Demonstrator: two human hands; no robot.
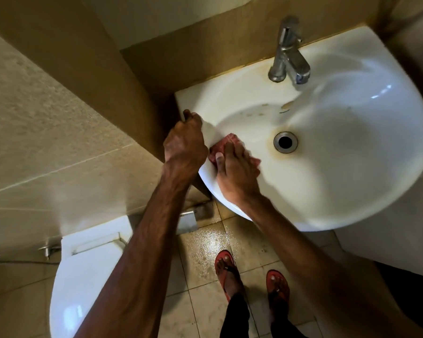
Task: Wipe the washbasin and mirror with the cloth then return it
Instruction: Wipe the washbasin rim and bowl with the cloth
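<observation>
Red cloth [230, 140] lies bunched on the left inner slope of the washbasin [340, 167], left of the drain [285, 141]. It is pinned under the right hand [237, 172], whose fingers press flat across it, with cloth edges showing past thumb and fingertips. The left hand [185, 142] clasps the rim, fingers curled. A tap [289, 57] stands behind.

A small tiled bathroom: white washbasin [340, 181] with chrome tap [289, 57] beside a toilet [83, 276].

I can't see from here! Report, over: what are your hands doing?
Left hand grips rim of basin. Right hand presses cloth flat on its inside wall. Nothing between cloth and drain.
</observation>
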